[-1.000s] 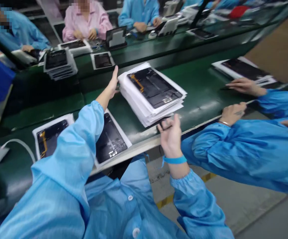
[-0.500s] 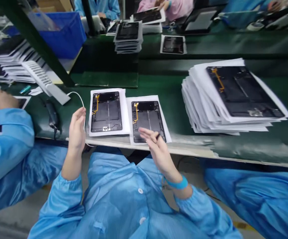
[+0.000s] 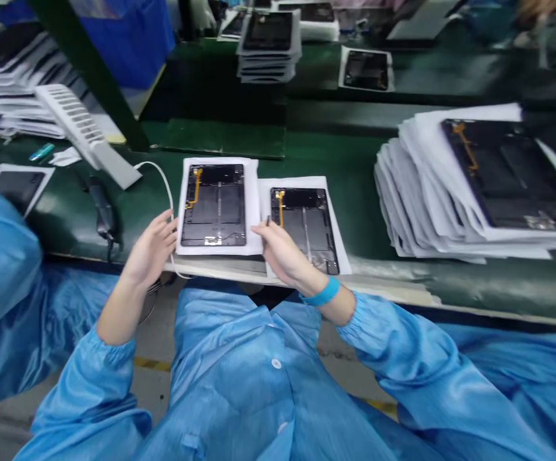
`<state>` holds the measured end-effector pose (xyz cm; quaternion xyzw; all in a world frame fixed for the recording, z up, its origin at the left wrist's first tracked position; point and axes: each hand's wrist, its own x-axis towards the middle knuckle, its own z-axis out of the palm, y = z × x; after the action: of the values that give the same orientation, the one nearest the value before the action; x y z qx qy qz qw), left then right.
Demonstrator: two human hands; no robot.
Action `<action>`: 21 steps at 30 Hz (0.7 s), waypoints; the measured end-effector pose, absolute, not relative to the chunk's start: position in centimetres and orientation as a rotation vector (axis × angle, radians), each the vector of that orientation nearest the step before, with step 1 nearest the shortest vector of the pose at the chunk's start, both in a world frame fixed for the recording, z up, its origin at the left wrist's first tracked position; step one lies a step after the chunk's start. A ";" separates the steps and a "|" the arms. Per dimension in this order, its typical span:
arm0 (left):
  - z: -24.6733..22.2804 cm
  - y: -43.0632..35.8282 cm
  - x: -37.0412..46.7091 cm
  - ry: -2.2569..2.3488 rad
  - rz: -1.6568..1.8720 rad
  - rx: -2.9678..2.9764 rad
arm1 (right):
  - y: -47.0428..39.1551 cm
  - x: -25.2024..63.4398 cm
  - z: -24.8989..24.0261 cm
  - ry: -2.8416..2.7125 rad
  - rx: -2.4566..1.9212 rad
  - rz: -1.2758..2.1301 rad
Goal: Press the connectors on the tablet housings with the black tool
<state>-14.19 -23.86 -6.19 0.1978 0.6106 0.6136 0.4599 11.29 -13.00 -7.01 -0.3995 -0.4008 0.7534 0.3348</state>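
Observation:
Two black tablet back covers with orange flex cables lie side by side on white sheets. My left hand (image 3: pixel 151 250), fingers apart, has its fingertips at the left edge of the white sheet (image 3: pixel 251 211) under the left back cover (image 3: pixel 210 214). At that sheet's right edge, my right hand (image 3: pixel 285 256) pinches with thumb and fingers; a dark ring shows on one finger and a blue band circles the wrist. This hand partly covers the right back cover (image 3: pixel 318 227), which rests on its own sheet (image 3: pixel 338 243). A white cable (image 3: pixel 165 179) runs beside my left fingertips.
A tall stack of white sheets (image 3: pixel 405 205) with a back cover (image 3: pixel 512 173) on top stands at right. Left are a slotted white device (image 3: pixel 80 131), a black handheld tool (image 3: pixel 101 208) and a green post (image 3: pixel 90 77). A co-worker's blue sleeve (image 3: pixel 2 256) is at far left.
My right hand has moved left from the right back cover to the left sheet's edge. My left hand has come to its opposite edge. The left sheet has shifted slightly away from the table's front edge.

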 end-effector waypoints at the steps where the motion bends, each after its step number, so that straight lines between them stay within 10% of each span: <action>1: -5.7 -23.6 -14.6 1.534 1.497 0.518 | -13.2 10.5 -7.0 -1.047 -1.046 1.960; 10: -3.7 -26.2 -9.7 2.057 1.548 1.112 | -12.8 19.1 -5.6 -1.184 -0.859 1.784; 14: -5.3 -26.5 -3.2 1.821 1.123 1.704 | -12.0 28.2 -6.0 -1.407 -1.386 1.186; 21: -8.9 -22.8 3.4 1.754 0.774 1.770 | -14.1 32.7 -10.3 -1.744 -1.352 1.082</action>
<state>3.39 -22.78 -8.87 0.6544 0.6485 0.2862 0.2633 32.74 -14.15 -10.25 -0.5183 -0.6685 0.4148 0.3352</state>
